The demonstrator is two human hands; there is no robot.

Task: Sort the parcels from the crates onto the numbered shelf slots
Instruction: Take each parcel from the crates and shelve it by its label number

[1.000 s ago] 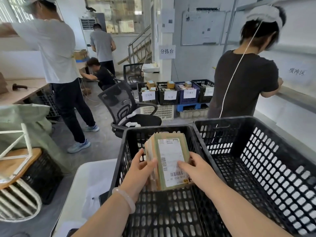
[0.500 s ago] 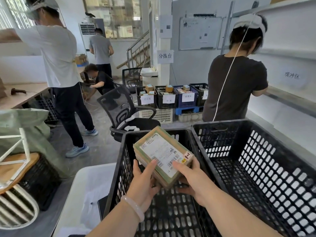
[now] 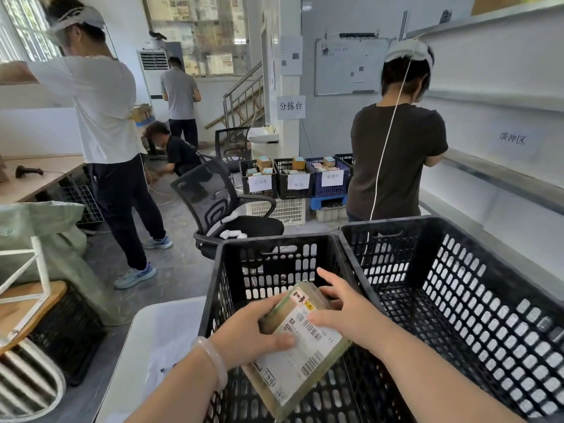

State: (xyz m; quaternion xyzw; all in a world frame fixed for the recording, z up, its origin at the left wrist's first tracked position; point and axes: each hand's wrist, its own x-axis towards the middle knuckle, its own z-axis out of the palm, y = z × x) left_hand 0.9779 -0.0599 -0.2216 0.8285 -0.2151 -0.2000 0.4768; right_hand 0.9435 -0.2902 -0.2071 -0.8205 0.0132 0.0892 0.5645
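Observation:
A small brown parcel [image 3: 297,355] with a white barcode label lies tilted over the left black crate [image 3: 274,242]. My left hand [image 3: 250,334] grips its left edge, thumb across the label. My right hand [image 3: 341,309] rests on its upper right part, fingers spread and lightly bent over the top end. A second black crate [image 3: 457,288] stands right of the first, with nothing visible inside it. White shelves [image 3: 500,175] run along the right wall.
A person in a dark shirt [image 3: 396,160] stands at the shelves just beyond the crates. A black office chair [image 3: 225,215] sits ahead on the left. Labelled bins [image 3: 293,178] with parcels stand further back. A white surface [image 3: 158,346] lies left of the crates.
The parcel has been lowered and turned, its label now running lengthwise toward me. My left thumb moved onto the label, and my right hand shifted to the top of the parcel's far end.

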